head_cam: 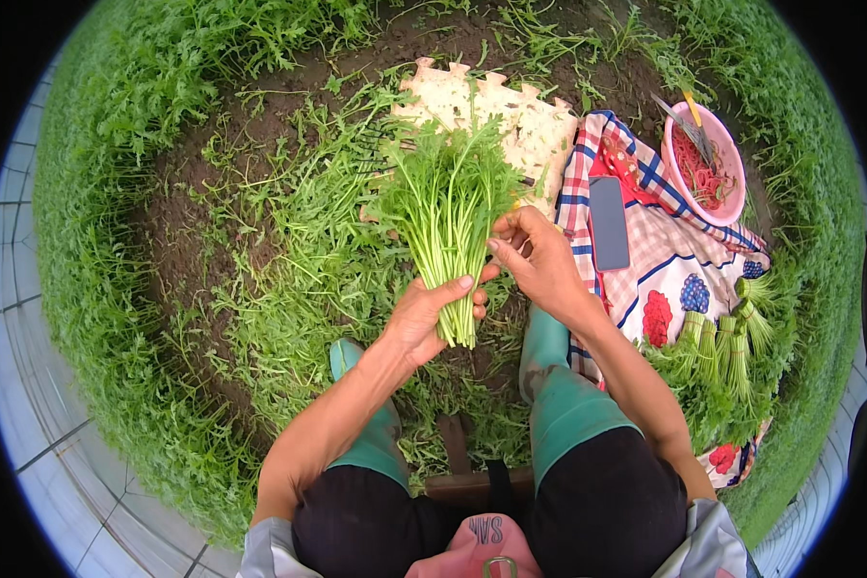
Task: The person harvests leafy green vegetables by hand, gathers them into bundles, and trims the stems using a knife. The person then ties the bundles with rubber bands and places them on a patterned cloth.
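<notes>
My left hand (pixel 433 311) is closed around the lower stems of a bunch of feathery leafy greens (pixel 451 209). The cut stem ends stick out below my fist, and the leaves point away from me. At the bunch's right side is my right hand (pixel 538 256), its thumb and forefinger curled against the outer stems. Whether anything is pinched between those fingertips is too small to tell. Behind the bunch lies a pale foam mat (pixel 542 126) with a jigsaw edge, strewn with leaf bits. Dark thin tines (pixel 376 153) show beside the leaves; the rest of that tool is hidden.
Loose cut greens (pixel 296 267) cover the soil. On a patterned cloth (pixel 665 267) at right lie a phone (pixel 608 224) and several tied bunches (pixel 726 354). A pink bowl (pixel 738 177) holds red bands and a yellow-handled blade tool (pixel 693 119). Growing plants (pixel 108 238) surround me.
</notes>
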Available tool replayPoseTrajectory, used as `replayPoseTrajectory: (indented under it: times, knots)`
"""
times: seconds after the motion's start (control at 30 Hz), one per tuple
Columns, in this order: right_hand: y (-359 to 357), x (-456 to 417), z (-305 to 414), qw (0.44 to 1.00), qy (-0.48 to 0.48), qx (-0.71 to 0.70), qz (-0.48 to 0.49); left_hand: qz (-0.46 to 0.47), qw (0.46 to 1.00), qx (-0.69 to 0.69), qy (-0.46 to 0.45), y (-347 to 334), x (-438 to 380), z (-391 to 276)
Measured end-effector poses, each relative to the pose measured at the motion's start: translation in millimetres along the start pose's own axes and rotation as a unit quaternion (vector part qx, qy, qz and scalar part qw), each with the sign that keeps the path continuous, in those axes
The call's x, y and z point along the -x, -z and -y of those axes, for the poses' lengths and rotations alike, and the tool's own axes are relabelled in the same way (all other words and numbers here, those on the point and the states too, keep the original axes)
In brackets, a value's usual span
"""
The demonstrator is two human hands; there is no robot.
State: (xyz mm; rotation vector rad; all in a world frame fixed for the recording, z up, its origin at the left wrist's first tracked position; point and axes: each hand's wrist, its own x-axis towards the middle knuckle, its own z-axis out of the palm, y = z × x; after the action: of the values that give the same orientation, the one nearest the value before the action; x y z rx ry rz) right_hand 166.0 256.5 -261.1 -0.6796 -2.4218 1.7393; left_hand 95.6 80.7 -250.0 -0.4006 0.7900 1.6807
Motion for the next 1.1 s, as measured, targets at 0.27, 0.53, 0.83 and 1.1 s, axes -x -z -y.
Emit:
replayPoseTrajectory:
  times: [0.27,0.53,0.83,1.1]
  knots:
    - [16,-13,8,0.937,0.284,0.2,0.04,0.015,1.0,0.019,-0.003,0,-3,1]
    - [10,-9,17,0.949,0.241,0.193,0.064,0.017,0.999,0.027,-0.015,1,-1,-4]
    - [5,-11,19,0.949,0.152,0.275,-0.029,0.012,1.0,0.015,-0.021,1,-2,-9]
    - [20,-14,23,0.944,0.223,0.243,-0.027,-0.054,0.995,-0.057,-0.059,2,1,-9]
